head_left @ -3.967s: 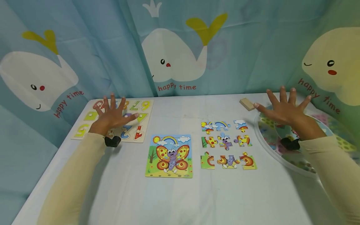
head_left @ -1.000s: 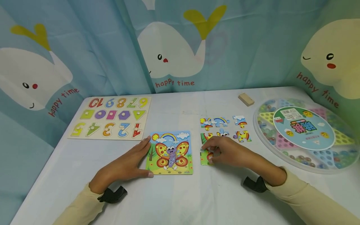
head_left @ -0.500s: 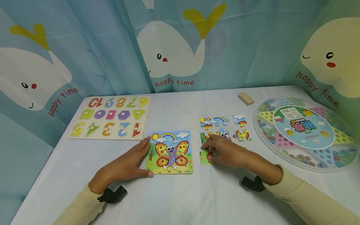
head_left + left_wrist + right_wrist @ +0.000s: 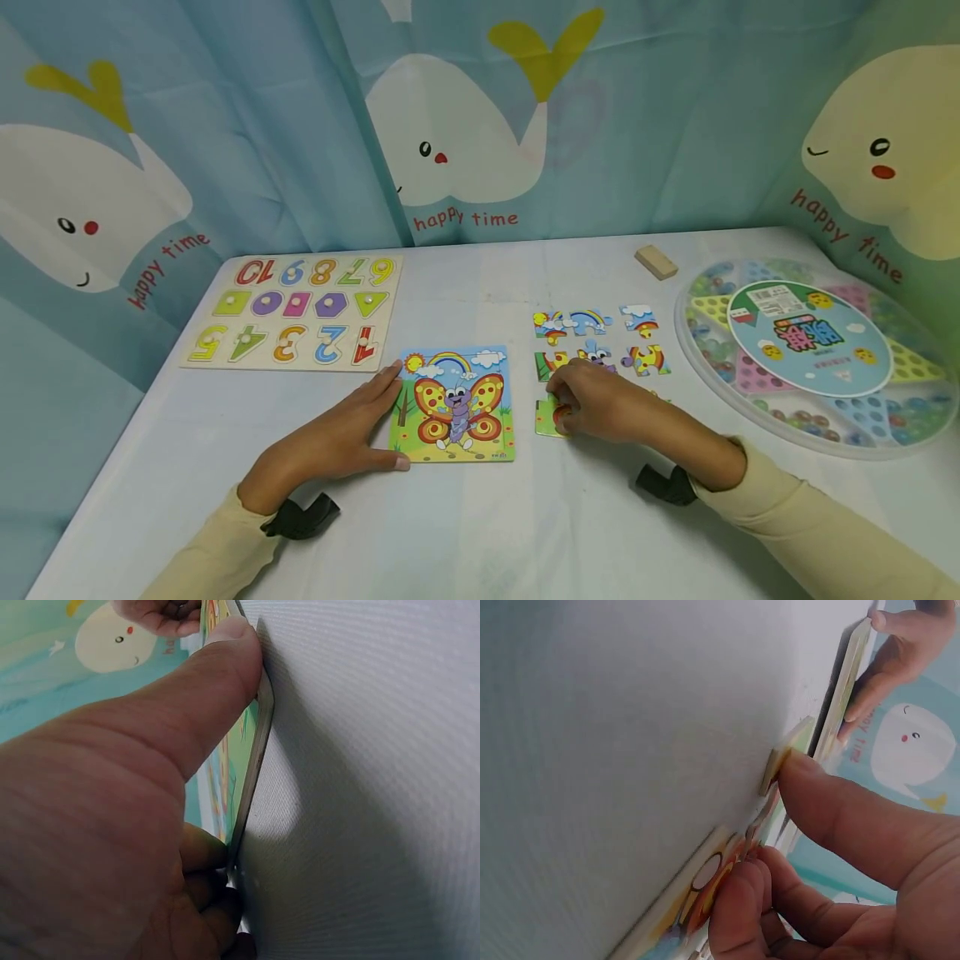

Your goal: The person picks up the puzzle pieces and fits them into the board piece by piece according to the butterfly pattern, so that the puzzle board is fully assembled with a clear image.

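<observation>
A square butterfly puzzle board [image 4: 468,364] lies on the white table. My left hand [image 4: 330,437] rests against its left side, thumb at the near corner and fingers along the left edge. The left wrist view shows the thumb tip [image 4: 231,631] on the board's edge. Right of the board, my right hand [image 4: 607,404] pinches the green corner puzzle piece [image 4: 546,421] between thumb and fingers. In the right wrist view, another puzzle piece [image 4: 667,919] lies beside those fingers. The right hand hides most of the near row of pieces.
Loose puzzle pieces [image 4: 588,323] lie in rows beyond the right hand. A number-and-shape board [image 4: 281,333] lies at back left. A round marble game box [image 4: 810,342] stands at right, with a small wooden block [image 4: 656,262] behind. A whale-print curtain [image 4: 300,167] hangs behind.
Both hands have come down from raised and spread: the left to the butterfly board, the right to the near-left puzzle piece. Over the last half second that piece has shifted slightly under the right fingers.
</observation>
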Motion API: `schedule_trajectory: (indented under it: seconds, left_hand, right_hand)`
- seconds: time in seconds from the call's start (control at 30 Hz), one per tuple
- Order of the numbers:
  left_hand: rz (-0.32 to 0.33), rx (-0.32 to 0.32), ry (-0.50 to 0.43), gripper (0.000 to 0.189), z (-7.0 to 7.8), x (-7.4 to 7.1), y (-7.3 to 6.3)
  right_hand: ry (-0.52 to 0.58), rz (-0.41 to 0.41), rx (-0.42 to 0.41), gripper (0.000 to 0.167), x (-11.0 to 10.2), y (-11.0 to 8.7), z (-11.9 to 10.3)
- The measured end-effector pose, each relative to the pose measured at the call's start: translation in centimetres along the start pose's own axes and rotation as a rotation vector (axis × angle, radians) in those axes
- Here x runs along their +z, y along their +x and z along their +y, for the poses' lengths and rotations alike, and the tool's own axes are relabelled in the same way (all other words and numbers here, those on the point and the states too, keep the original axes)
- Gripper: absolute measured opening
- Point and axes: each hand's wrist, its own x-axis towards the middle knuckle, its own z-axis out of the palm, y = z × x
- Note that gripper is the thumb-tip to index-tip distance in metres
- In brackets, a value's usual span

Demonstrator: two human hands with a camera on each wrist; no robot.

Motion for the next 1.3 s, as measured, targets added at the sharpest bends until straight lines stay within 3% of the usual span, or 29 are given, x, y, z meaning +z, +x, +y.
schedule_trajectory:
  seconds: [0.6, 0.9, 1.3]
  left_hand:
    - [0.005, -0.006, 0.002, 0.111, 0.0, 0.0, -0.1]
    - [0.000, 0.003, -0.014, 0.112, 0.0, -0.1, 0.1]
    - [-0.038, 0.039, -0.041, 0.105, -0.6, -0.5, -0.3]
  right_hand:
    - [0.124, 0.064, 0.002, 0.017, -0.3, -0.1, 0.6]
    - [0.301, 0.060, -0.115, 0.014, -0.3, -0.3, 1.2]
    - [0.301, 0.129, -0.193, 0.016, -0.5, 0.4, 0.7]
